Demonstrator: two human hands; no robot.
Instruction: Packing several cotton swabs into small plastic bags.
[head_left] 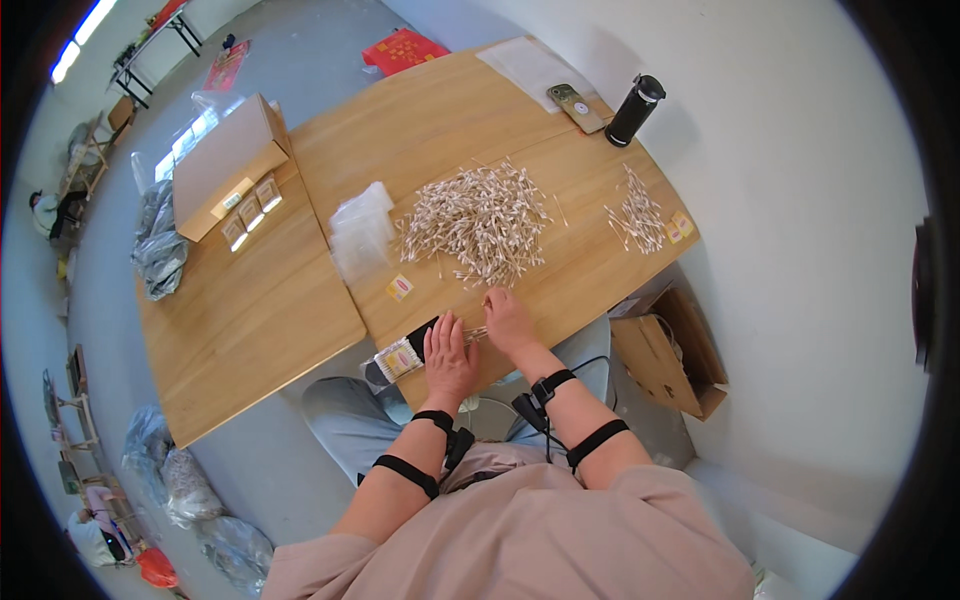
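Cotton swabs [478,333], a small bunch, lie just below frame centre between both hands, near the big swab pile [480,222]; they look light, thin and easily scattered, best pinched mid-shaft. Left hand [447,352] rests palm-down, fingers spread flat, on a dark packet [405,355]. Right hand [508,318] is curled, fingertips pinching the bunch.

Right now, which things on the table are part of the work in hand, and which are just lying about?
In use: left hand, right hand, big swab pile, small swab bundle, clear bags.
Lying about: black flask, phone, cardboard box.
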